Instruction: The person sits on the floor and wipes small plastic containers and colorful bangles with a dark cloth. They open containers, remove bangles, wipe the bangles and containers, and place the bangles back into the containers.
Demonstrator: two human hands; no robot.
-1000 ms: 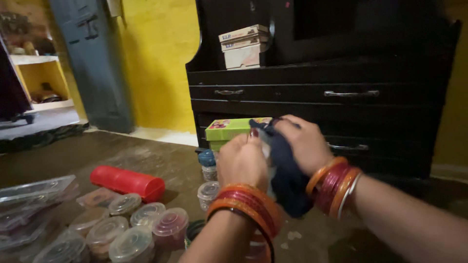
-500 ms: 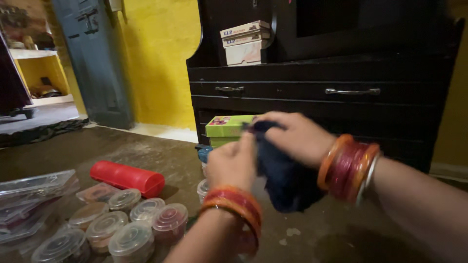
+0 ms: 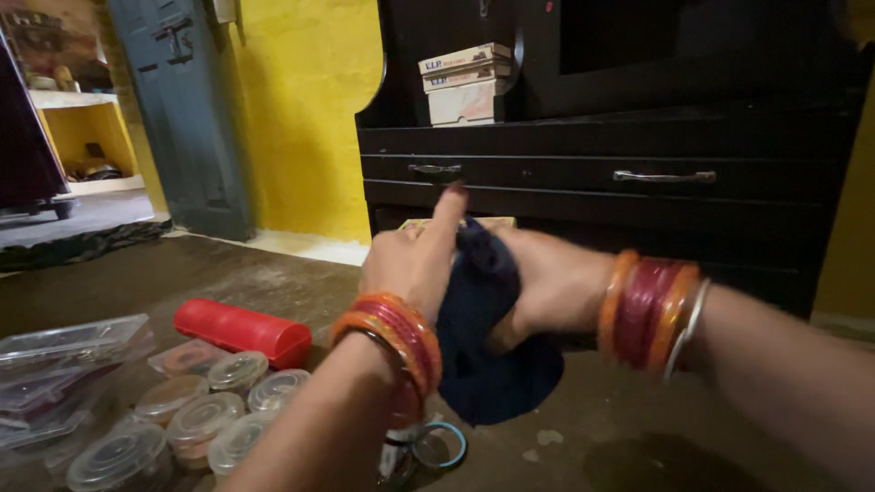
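Both my hands are raised in front of a black cabinet, working a dark blue cloth (image 3: 483,355) between them. My left hand (image 3: 415,260) presses against the cloth from the left, with one finger pointing up. My right hand (image 3: 547,287) grips the cloth from the right, and the cloth hangs down below it. Whatever is wrapped inside the cloth is hidden. Orange and red bangles sit on both wrists.
A red cylindrical case (image 3: 241,333) lies on the floor at left. Several small round clear-lidded containers (image 3: 196,424) stand near it, beside clear flat boxes (image 3: 64,351). A loose ring (image 3: 437,445) lies below my hands. The black drawer cabinet (image 3: 656,173) carries stacked small boxes (image 3: 463,84).
My hands rose and shifted left, and now cover the green box and the small jars behind them. The cloth hangs lower. My left forefinger now points up.
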